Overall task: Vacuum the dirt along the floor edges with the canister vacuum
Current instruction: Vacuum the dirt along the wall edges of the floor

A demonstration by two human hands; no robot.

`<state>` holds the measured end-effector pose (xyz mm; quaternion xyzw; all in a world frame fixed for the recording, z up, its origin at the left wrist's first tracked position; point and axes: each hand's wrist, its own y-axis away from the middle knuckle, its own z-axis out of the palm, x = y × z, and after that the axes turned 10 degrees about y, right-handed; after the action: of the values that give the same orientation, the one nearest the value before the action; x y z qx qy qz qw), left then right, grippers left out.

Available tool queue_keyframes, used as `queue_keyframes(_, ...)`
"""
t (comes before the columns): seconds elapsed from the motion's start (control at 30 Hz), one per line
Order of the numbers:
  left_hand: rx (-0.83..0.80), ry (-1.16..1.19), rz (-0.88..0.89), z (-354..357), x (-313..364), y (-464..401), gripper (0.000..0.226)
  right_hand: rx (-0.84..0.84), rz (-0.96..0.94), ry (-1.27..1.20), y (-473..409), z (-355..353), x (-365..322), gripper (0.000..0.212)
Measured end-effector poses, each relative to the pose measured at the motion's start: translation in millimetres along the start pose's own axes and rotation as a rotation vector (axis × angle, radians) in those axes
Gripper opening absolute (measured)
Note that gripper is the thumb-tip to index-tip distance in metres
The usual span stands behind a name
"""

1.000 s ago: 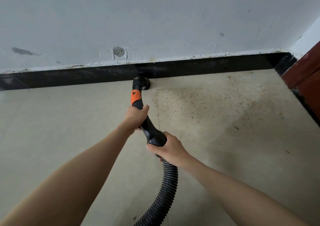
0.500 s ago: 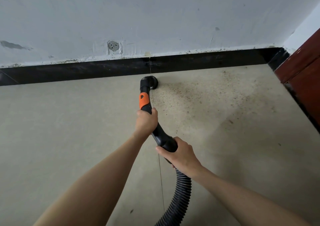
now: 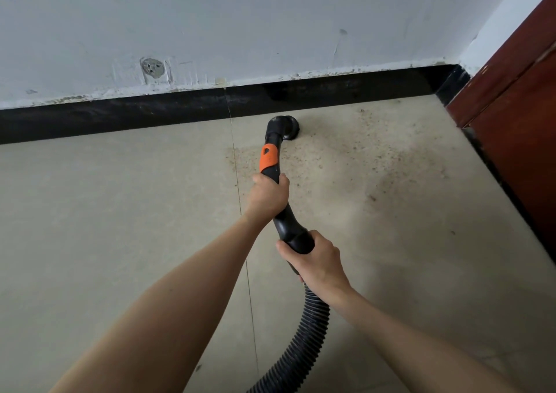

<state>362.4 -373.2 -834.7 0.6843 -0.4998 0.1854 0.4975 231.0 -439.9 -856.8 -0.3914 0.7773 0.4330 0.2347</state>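
A black vacuum wand with an orange band (image 3: 268, 158) ends in a round black brush nozzle (image 3: 288, 127) that sits on the beige floor close to the black baseboard (image 3: 120, 116). My left hand (image 3: 267, 195) grips the wand just below the orange band. Lower down, my right hand (image 3: 314, 259) grips the wand's thick end where the ribbed black hose (image 3: 304, 341) joins it. Brown dirt specks (image 3: 361, 158) are scattered on the floor right of the nozzle. The canister is out of view.
A white scuffed wall (image 3: 270, 25) rises above the baseboard. A dark red wooden door or cabinet (image 3: 517, 98) stands at the right, forming a corner with the wall. A tile joint (image 3: 240, 212) runs down the floor left of the wand.
The nozzle has moved right along the baseboard, from the tile joint into the dirty patch. Both hands moved right with the wand and kept their grips.
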Motion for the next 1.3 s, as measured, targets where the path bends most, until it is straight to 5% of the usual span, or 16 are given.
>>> queue_keyframes(0.73,-0.131,-0.102,0.063,37.2,47.9,-47.8,0.055,0.098,0.047,-0.07,-52.4,-28.1,-6.7,0.037)
queue_keyframes(1.17,-0.037,0.26,-0.075,-64.9,-2.8,-34.9,0.034,-0.229,-0.08,-0.057,-21.4,8.4,-50.7,0.031)
queue_keyframes(1.3,-0.051,0.302,-0.108,-80.8,-11.5,-29.3,0.034,-0.269,-0.057,-0.091,-10.4,25.7,-58.0,0.054)
